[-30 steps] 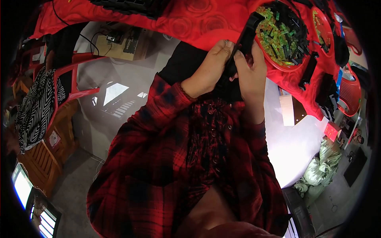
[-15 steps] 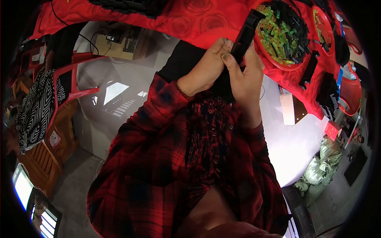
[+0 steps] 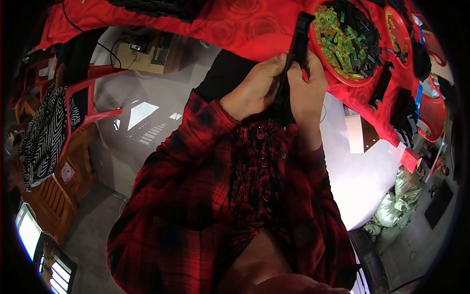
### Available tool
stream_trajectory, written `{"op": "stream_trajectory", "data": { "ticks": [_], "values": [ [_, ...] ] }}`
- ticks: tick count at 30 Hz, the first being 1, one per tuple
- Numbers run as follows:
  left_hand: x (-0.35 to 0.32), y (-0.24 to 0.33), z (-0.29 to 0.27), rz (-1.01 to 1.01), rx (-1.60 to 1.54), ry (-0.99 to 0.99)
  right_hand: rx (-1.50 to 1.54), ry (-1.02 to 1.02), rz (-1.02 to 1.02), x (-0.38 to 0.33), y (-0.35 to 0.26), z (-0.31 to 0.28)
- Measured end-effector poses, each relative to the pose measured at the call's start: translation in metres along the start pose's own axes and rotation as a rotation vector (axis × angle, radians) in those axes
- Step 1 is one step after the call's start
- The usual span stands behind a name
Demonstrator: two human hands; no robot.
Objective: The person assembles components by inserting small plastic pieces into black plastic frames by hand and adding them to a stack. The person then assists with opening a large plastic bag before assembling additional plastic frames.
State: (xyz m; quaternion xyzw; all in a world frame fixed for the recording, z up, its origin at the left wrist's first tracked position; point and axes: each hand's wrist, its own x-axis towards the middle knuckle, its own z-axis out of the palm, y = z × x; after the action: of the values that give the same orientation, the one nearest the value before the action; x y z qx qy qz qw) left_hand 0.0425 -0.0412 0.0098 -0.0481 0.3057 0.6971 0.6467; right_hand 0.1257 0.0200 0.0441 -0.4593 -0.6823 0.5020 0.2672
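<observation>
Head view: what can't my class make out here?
Head view: the long black piece, its lower end lost against black cloth.
Head view: the right hand hides most of its own fingertips.
Head view: the black ridged object is cut off by the top edge.

Floor point(image 3: 95, 210): grey, bright light patches point(image 3: 140, 115) at left. Red chair point(image 3: 104, 114) stands near slatted wooden furniture point(image 3: 55, 202). Perforated red chair point(image 3: 433, 116) noted far right.
</observation>
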Motion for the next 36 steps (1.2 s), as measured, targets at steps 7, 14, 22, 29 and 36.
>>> {"op": "stream_trajectory", "data": {
  "ticks": [7, 14, 22, 29, 36],
  "values": [
    [0.001, 0.005, -0.006, -0.049, -0.066, -0.057, 0.296, -0.128, 0.089, 0.001, 0.003, -0.004],
    [-0.001, 0.014, -0.004, -0.051, -0.073, 0.045, 0.126, -0.159, -0.042, -0.003, 0.003, -0.008],
    [0.004, 0.016, -0.007, -0.044, -0.061, 0.019, -0.079, -0.179, -0.408, 0.004, 0.012, -0.008],
    [0.007, 0.031, -0.017, 0.035, 0.171, 0.021, 0.199, -0.245, -0.100, 0.002, 0.005, -0.008],
    [0.024, 0.051, -0.001, 0.095, 0.338, 0.089, 0.111, 0.191, -0.091, 0.062, 0.030, -0.073]
  ]
}}
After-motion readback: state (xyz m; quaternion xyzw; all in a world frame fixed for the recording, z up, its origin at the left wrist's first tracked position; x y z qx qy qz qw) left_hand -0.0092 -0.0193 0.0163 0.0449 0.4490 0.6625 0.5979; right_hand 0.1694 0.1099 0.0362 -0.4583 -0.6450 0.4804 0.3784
